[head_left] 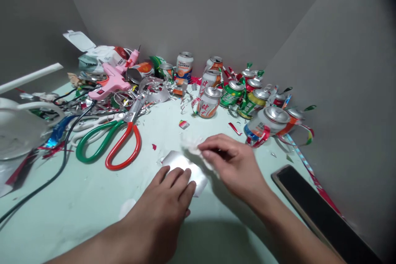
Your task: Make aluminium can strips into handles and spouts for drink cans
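L hand (168, 198) fingers flat on foil sheet (185, 169); R hand (230, 161) pinching tissue (193, 146); scissors (111, 140), cans (210, 101) nearby.

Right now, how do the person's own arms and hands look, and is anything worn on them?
Both forearms are bare: no sleeves show. The left hand and the right hand wear no gloves, and no ring, watch or bracelet is visible. The fingers are bare, with short nails.

Scissors (108, 142), green and red handles, lie on pale green table (77, 202). Behind scissors: pink glue gun (111, 82). Right of scissors: cluster of cut drink cans (238, 95). Far right of scissors, near wall: dark phone (312, 206)
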A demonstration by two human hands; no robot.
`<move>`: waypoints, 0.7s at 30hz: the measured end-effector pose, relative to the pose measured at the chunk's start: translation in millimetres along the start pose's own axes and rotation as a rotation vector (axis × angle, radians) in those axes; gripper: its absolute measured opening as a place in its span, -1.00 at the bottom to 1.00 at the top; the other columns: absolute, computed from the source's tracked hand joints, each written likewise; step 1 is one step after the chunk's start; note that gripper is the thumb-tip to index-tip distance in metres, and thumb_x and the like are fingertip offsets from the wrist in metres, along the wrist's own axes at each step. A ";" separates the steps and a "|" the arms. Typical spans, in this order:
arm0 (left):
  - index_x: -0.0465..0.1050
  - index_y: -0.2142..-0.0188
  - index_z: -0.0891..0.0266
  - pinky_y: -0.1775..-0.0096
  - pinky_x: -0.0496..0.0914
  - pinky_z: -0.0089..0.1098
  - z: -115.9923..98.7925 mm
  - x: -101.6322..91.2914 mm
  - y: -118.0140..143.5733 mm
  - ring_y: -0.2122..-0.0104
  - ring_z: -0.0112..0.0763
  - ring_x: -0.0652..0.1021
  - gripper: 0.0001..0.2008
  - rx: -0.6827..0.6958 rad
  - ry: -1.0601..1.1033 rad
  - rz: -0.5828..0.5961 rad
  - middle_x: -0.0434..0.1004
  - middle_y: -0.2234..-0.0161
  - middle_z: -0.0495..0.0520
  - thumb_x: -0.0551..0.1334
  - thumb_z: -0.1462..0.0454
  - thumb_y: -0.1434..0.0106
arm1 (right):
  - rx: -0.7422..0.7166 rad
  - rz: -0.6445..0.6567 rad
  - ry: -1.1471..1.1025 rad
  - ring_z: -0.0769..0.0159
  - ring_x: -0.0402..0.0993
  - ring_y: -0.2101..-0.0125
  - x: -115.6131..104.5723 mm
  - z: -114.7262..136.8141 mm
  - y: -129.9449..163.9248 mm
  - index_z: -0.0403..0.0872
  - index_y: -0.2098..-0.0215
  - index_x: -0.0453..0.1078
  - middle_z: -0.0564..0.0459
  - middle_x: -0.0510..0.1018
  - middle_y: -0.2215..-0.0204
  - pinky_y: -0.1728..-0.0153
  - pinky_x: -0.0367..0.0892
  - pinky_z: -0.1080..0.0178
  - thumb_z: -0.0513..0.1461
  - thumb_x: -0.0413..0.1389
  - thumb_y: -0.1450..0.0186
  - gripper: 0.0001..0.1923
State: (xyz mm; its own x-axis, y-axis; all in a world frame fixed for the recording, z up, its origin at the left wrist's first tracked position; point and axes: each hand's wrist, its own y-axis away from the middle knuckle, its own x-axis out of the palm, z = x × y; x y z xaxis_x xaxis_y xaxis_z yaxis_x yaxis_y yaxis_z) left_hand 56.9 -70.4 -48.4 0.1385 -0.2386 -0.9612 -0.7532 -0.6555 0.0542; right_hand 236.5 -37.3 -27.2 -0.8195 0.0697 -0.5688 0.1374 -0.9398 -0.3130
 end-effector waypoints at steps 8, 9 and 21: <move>0.23 -0.08 0.31 -0.07 0.13 0.07 6.1 20.0 5.9 -0.08 0.04 0.26 -0.50 0.061 -0.077 -0.070 0.29 -0.09 0.29 0.09 0.29 -0.12 | 0.015 0.381 0.338 0.34 0.39 0.48 13.6 5.0 25.2 -0.12 0.47 0.45 0.01 0.44 0.47 0.48 0.26 0.33 -0.50 0.00 0.05 -0.72; 0.22 -0.09 0.31 -0.07 0.13 0.07 6.5 20.2 6.0 -0.08 0.04 0.26 -0.50 0.059 -0.080 -0.062 0.28 -0.10 0.29 0.08 0.30 -0.12 | 0.052 0.396 0.380 0.33 0.40 0.48 9.4 3.9 25.2 -0.11 0.50 0.45 0.02 0.45 0.48 0.48 0.25 0.33 -0.50 0.00 0.07 -0.72; 0.17 -0.12 0.43 -0.05 0.12 0.19 4.7 10.9 4.3 -0.09 0.16 0.25 -0.37 0.087 -0.019 0.042 0.30 -0.08 0.39 0.09 0.26 -0.02 | 0.081 0.394 0.178 0.33 0.43 0.37 -3.0 12.3 17.2 -0.05 0.21 0.45 0.02 0.51 0.36 0.33 0.31 0.30 -0.42 0.00 -0.14 -0.68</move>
State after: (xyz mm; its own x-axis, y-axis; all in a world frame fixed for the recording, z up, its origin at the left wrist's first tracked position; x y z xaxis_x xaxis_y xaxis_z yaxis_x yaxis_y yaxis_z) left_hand 52.1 -72.5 -59.9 0.0944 -0.2505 -0.9635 -0.8113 -0.5803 0.0714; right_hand 234.4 -57.8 -21.6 -0.6041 -0.2494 -0.7569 0.3701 -0.9289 0.0108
